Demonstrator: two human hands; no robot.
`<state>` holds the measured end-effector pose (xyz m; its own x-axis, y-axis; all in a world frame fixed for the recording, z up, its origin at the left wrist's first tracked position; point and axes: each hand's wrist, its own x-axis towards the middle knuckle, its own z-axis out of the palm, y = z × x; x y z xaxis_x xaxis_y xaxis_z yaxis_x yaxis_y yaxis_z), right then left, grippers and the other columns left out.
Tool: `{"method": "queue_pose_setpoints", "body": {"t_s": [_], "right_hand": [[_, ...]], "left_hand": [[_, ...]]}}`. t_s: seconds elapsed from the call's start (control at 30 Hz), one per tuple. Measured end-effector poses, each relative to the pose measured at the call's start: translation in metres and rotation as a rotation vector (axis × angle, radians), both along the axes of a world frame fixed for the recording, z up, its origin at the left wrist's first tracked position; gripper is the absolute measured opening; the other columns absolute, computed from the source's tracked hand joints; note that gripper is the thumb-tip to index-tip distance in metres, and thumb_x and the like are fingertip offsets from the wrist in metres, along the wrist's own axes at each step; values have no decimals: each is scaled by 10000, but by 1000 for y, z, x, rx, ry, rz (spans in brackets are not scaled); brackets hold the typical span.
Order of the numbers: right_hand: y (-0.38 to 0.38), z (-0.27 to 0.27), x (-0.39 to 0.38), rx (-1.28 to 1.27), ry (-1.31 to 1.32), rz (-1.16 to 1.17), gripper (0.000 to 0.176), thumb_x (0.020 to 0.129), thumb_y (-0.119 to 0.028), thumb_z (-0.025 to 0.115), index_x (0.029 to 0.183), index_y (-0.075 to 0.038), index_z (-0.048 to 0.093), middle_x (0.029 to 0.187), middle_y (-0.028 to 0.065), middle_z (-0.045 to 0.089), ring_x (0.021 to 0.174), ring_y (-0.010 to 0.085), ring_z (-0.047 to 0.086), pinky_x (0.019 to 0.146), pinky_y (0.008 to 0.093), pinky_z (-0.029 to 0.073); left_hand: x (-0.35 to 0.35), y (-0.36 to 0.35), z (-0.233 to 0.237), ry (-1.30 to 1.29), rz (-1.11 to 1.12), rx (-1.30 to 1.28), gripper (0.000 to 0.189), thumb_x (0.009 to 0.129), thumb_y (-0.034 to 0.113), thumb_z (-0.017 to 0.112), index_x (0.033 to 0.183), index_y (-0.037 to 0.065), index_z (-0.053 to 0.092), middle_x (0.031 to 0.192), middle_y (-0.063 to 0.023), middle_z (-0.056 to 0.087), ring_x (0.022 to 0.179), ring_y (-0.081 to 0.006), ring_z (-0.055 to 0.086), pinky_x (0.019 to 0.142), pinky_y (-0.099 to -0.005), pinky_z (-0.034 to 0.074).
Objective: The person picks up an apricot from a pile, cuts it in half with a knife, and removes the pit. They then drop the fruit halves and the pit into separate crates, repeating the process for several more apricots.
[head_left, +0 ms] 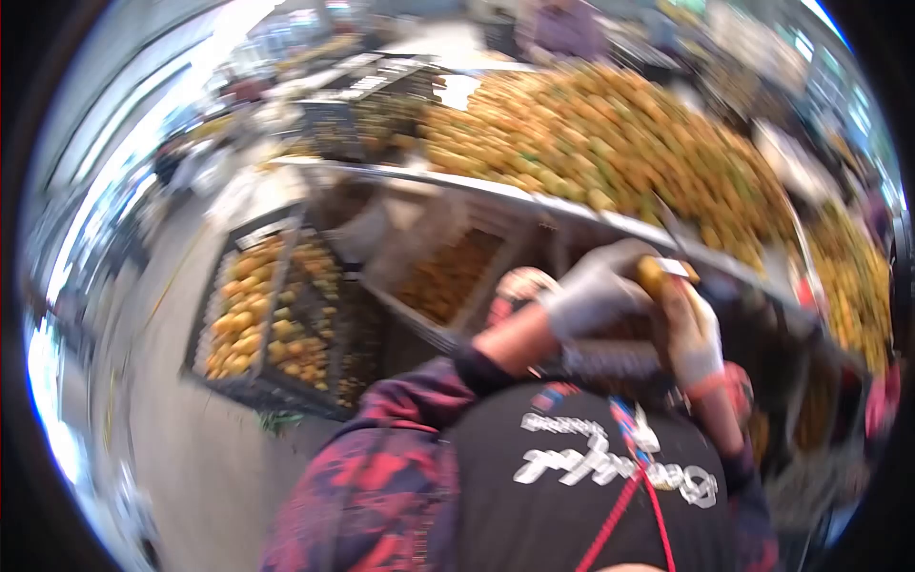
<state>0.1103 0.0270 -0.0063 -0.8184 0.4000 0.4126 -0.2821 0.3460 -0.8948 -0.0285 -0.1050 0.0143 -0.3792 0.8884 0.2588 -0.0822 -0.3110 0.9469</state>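
Both hands wear pale gloves and meet in front of my chest. My left hand [599,291] has its fingers curled against a small yellow-orange fruit [652,276]. From the other side my right hand [694,334] closes on the same fruit, its fingers wrapped around it. A small white patch [675,268] shows at the fruit's top, too blurred to identify. Just beyond the hands runs the metal edge of a table [610,221] heaped with yellow-orange fruit [610,133].
A dark crate of round yellow fruit [243,315] stands on the floor at left. Beside it, a pale bin [448,276] holds smaller orange pieces. More dark crates [334,124] are at the table's left end. A person in purple [564,33] is across the table.
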Motion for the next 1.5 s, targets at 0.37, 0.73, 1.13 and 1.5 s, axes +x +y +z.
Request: {"method": "queue_pose_setpoints", "body": {"t_s": [0.37, 0.73, 1.13, 1.5], "right_hand": [[27, -4, 15, 112, -67, -174, 314, 1017, -318, 535, 1041, -17, 620, 828, 203, 660, 807, 387, 646, 690, 430, 485], [40, -4, 13, 218, -193, -277, 300, 1002, -330, 550, 1012, -34, 597, 798, 222, 650, 797, 429, 638, 644, 467, 489], [27, -12, 6, 184, -226, -267, 300, 988, -317, 575, 969, -19, 599, 780, 219, 653, 776, 419, 648, 636, 466, 491], [43, 4, 17, -1341, -286, 601, 450, 1016, -540, 440, 790, -151, 449, 516, -49, 309, 354, 79, 266, 318, 241, 199]], "left_hand": [[21, 51, -3, -198, -51, -131, 562, 735, -64, 621, 1286, -23, 522, 1115, -77, 613, 973, -141, 608, 818, -249, 499], [8, 70, -6, -67, 32, -205, 452, 685, -63, 635, 1127, 19, 588, 996, -16, 593, 921, -99, 552, 846, -227, 464], [12, 72, -23, 468, 377, -101, 383, 660, -54, 586, 1036, 16, 561, 936, -129, 619, 889, -231, 622, 849, -325, 495], [2, 74, -2, 155, 70, -97, 447, 624, -56, 558, 1066, 8, 568, 958, -43, 575, 869, -139, 570, 807, -242, 474]]}}
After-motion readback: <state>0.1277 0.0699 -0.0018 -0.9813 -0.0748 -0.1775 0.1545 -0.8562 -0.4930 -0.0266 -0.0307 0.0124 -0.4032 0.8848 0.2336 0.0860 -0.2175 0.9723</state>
